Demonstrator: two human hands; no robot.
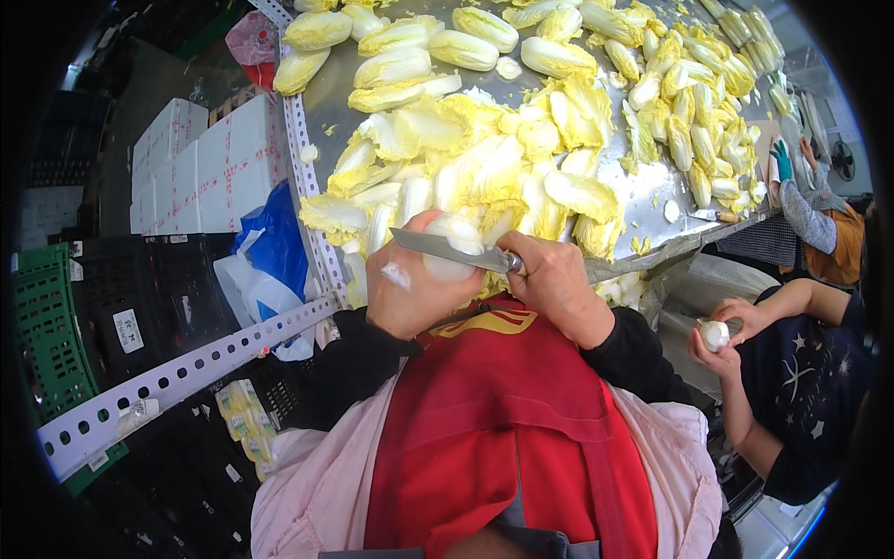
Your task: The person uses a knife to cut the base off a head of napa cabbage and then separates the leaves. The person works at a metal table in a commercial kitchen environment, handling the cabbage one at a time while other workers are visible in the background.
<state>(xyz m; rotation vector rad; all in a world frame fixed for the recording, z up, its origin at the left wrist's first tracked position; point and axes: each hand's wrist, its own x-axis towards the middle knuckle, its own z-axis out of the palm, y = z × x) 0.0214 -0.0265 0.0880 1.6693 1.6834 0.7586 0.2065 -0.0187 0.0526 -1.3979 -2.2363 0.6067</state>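
My left hand [412,290] grips a napa cabbage [447,269] with its pale base turned up towards me. In my right hand [555,279] is a knife [450,248], its broad blade lying across that base. A round white slice of the base [454,229] shows just beyond the blade; whether it is cut free I cannot tell. A white scrap sticks to the back of my left hand. Beyond both hands lies a heap of loose yellow-white cabbage leaves [482,150] on a metal table [632,202].
Whole napa cabbages [464,50] lie at the table's far side, with a larger pile [698,105] to the right. Another knife [716,216] rests near the front edge. At right a co-worker's hands [719,356] hold a white piece. A perforated metal rail [188,374] and white boxes [209,168] stand left.
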